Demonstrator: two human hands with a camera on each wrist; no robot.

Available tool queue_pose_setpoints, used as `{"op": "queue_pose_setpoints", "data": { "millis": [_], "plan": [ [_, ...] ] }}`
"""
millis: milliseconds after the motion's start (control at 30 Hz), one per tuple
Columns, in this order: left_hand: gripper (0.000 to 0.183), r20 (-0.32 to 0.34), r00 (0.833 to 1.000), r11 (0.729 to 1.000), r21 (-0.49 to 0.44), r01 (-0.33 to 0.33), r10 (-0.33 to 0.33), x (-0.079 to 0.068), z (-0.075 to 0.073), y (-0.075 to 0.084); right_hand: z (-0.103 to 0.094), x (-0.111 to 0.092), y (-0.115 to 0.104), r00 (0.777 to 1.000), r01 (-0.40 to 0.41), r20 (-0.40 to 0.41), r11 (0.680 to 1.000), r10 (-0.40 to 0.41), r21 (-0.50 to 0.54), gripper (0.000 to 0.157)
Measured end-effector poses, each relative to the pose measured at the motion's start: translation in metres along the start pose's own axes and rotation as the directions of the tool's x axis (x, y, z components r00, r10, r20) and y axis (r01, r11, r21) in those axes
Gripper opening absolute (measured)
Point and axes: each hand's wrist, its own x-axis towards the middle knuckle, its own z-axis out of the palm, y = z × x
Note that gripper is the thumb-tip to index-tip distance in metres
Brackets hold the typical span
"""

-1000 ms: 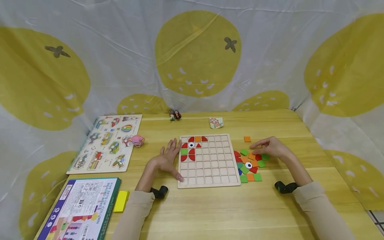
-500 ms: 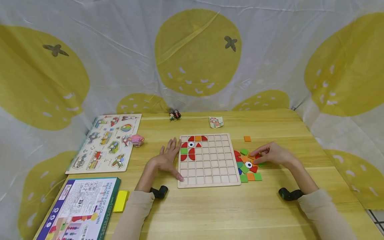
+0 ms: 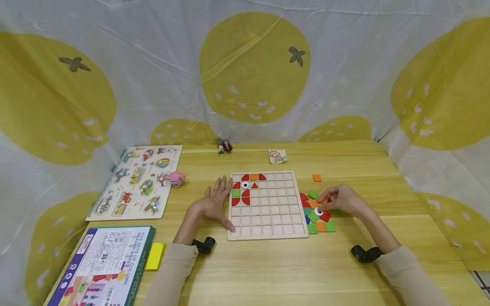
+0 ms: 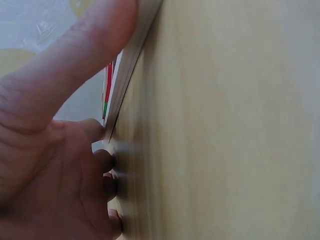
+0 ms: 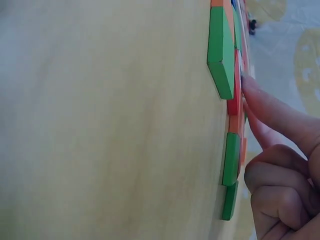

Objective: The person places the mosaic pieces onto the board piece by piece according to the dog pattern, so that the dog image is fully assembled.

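Observation:
A wooden grid board [image 3: 275, 208] lies mid-table, with red, orange and green tiles and a round eye tile [image 3: 245, 185] set in its upper left cells. Along its left edge rests my left hand [image 3: 214, 206], fingers spread, the thumb on the near left corner. In the left wrist view that thumb [image 4: 75, 55] overlaps the board's side. My right hand [image 3: 344, 199] is over the loose tile pile right of the board. Its thumb and index finger reach down, apart, beside another eye tile [image 3: 316, 211]. The other fingers are curled in the right wrist view, near green tiles [image 5: 221, 45].
One orange tile [image 3: 317, 178] lies alone beyond the pile. A small pattern card [image 3: 277, 156] and two figurines [image 3: 224, 147] are at the back. On the left are a picture puzzle board [image 3: 134, 182], a pink toy [image 3: 176, 179], a printed box [image 3: 103, 263] and a yellow block [image 3: 155, 256].
My right hand has come nearer and lower over the pile, its thumb and index finger shifting from the far right tiles to the eye tile. The left hand has stayed put.

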Motion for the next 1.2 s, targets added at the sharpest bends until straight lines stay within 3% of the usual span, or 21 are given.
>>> {"op": "queue_pose_setpoints", "data": {
  "millis": [133, 333, 533, 767, 1000, 1200],
  "plan": [
    [0.148, -0.003, 1.0, 1.0, 0.0, -0.004, 0.004, 0.0007, 0.0005, -0.0013, -0.0013, 0.0013, 0.001, 0.999, -0.037, -0.037, 0.999, 0.037, 0.007, 0.029],
    [0.148, 0.001, 1.0, 1.0, 0.006, -0.003, 0.003, 0.0005, 0.0003, -0.001, 0.0011, -0.0011, 0.0019, 0.999, -0.034, 0.037, 0.999, 0.034, -0.003, 0.037],
    [0.148, -0.002, 1.0, 1.0, 0.005, -0.002, 0.002, 0.0009, 0.0005, -0.0018, -0.004, 0.0008, 0.0048, 0.998, -0.031, -0.046, 0.999, 0.03, -0.015, 0.032],
    [0.148, 0.0, 1.0, 1.0, 0.011, -0.005, 0.005, 0.0008, 0.0002, -0.0018, -0.0057, 0.0019, 0.0027, 1.0, 0.007, 0.012, 1.0, -0.007, -0.03, 0.035],
    [0.148, 0.002, 1.0, 1.0, 0.004, -0.006, 0.006, 0.0001, 0.0003, -0.0014, -0.0046, 0.0042, -0.002, 0.995, -0.031, -0.094, 0.996, 0.023, -0.087, 0.037],
    [0.149, -0.006, 1.0, 1.0, 0.003, -0.015, 0.016, 0.0008, 0.0011, -0.002, -0.0084, 0.0064, 0.0005, 0.998, 0.001, -0.055, 0.998, -0.004, -0.06, 0.034]
  ]
}}
